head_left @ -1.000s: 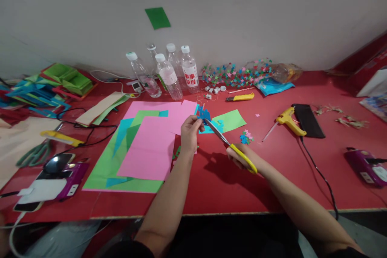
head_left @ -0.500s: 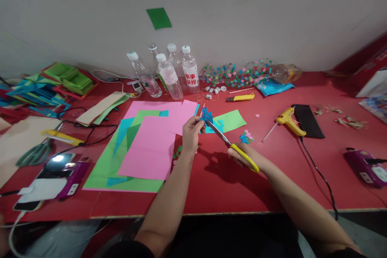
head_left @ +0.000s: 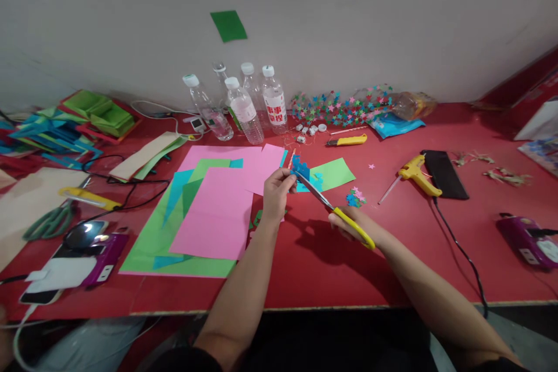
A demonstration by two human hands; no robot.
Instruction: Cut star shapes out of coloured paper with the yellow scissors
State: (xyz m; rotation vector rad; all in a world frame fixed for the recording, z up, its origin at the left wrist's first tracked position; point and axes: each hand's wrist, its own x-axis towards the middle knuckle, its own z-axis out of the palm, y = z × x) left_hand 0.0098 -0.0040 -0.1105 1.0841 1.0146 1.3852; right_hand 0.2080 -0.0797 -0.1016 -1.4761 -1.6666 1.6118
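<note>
My left hand (head_left: 277, 192) pinches a small blue paper piece (head_left: 300, 166) with jagged cut edges. Yellow-handled scissors (head_left: 350, 223) are in my right hand (head_left: 349, 222), their blades pointing up and left to the blue paper. The blade tips meet the paper close to my left fingertips; whether they are closed on it is too small to tell. Behind the blades lie a light blue cut sheet (head_left: 316, 182) and a green sheet (head_left: 337, 171). A little heap of paper stars (head_left: 356, 197) rests beyond my right hand, and one pink star (head_left: 371, 166) lies apart.
Pink paper (head_left: 213, 215) tops layered coloured sheets at left. Several plastic bottles (head_left: 244, 110) stand by the wall, beside a star-covered bottle (head_left: 340, 107) lying down. A yellow cutter (head_left: 349, 140), a corded glue gun (head_left: 412, 173), a black case (head_left: 445, 174) and green-handled scissors (head_left: 50, 221) lie around.
The blue paper piece has turned slightly in my left fingers against the scissor blades. Both hands stay in nearly the same place.
</note>
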